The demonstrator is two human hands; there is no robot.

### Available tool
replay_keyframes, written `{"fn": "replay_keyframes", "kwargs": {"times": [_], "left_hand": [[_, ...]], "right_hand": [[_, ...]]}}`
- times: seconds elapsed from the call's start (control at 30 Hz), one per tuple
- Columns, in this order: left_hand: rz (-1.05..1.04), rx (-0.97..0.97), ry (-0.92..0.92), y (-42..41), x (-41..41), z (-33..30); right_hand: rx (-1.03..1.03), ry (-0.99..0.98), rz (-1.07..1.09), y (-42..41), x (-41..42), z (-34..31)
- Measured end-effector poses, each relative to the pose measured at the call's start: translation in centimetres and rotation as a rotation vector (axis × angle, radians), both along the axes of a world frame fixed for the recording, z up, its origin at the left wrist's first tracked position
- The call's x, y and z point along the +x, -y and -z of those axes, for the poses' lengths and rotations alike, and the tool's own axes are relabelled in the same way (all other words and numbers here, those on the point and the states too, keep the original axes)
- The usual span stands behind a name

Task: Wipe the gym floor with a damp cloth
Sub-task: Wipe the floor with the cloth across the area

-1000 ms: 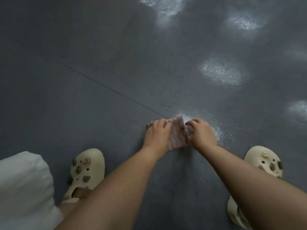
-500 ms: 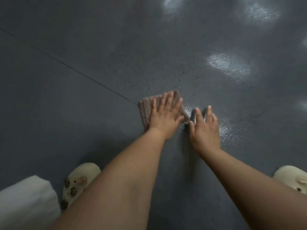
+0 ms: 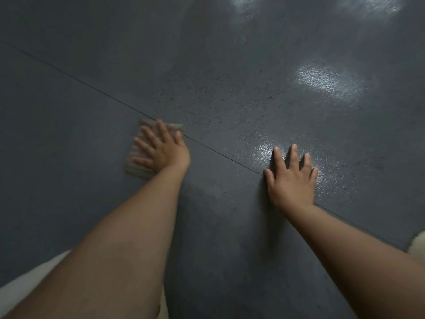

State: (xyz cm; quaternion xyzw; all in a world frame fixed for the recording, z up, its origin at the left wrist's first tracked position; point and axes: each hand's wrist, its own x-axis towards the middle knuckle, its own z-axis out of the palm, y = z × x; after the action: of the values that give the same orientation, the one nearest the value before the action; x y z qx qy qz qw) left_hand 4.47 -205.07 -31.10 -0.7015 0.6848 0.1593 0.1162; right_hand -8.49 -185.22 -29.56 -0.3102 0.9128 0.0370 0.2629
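Note:
A folded pinkish-beige cloth (image 3: 138, 168) lies flat on the dark grey speckled gym floor (image 3: 230, 88), left of centre. My left hand (image 3: 161, 149) presses down on it with fingers spread, covering most of the cloth. My right hand (image 3: 292, 178) rests palm-down on the bare floor to the right, fingers apart, holding nothing. A wet shiny patch (image 3: 264, 150) glistens by its fingertips. A thin seam (image 3: 218, 150) in the floor runs diagonally between the two hands.
White clothing (image 3: 30, 282) shows at the bottom left. The tip of a cream clog (image 3: 417, 246) peeks in at the right edge. Ceiling-light reflections (image 3: 322, 81) lie on the floor farther away.
The two hands, which held the cloth together, have parted. My left hand has slid the cloth leftward across the seam; my right hand has let go and lies flat on the floor.

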Motion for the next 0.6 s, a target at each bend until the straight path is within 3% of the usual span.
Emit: {"fn": "replay_keyframes", "kwargs": {"times": [0.17,0.3,0.37,0.53,0.6], "left_hand": [[0.698,0.043,-0.035,-11.0,-3.1,0.0],[1.026,0.041,0.014,-9.5,-1.0,0.1],[0.918,0.017,0.031,-5.8,1.0,0.6],[0.089,-0.014,0.019,-2.0,7.7,0.6],[-0.135,-0.029,0.024,-3.5,8.1,0.5]], "right_hand": [[-0.038,-0.006,0.020,-0.2,0.1,-0.1],[-0.036,-0.017,0.004,-0.4,0.0,0.1],[-0.030,-0.013,0.005,-0.5,-0.1,0.0],[-0.029,-0.022,-0.030,-1.0,0.2,-0.5],[-0.035,-0.020,-0.037,-1.4,0.4,-0.7]]}}
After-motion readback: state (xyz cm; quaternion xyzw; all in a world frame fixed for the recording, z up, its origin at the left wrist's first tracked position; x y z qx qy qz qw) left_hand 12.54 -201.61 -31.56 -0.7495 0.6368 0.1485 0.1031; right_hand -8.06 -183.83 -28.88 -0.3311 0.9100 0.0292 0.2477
